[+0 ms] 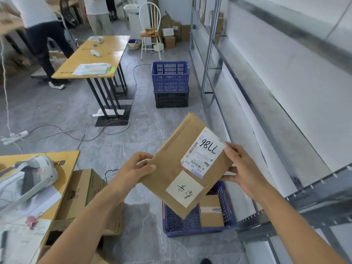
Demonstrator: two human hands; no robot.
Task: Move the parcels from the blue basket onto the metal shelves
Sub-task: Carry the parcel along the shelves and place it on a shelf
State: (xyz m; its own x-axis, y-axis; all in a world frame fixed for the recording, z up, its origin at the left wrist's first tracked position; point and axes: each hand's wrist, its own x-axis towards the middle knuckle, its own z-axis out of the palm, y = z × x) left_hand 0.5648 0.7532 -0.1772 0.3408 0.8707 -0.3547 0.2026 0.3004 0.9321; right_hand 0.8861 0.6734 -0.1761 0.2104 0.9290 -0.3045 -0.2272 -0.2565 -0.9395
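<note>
Both hands [192, 168] pinch parcel [182, 164] edges above basket [227, 210].

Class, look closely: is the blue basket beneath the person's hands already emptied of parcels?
No: a brown parcel still lies inside the blue basket, below the brown envelope held by the left hand and right hand.
</note>
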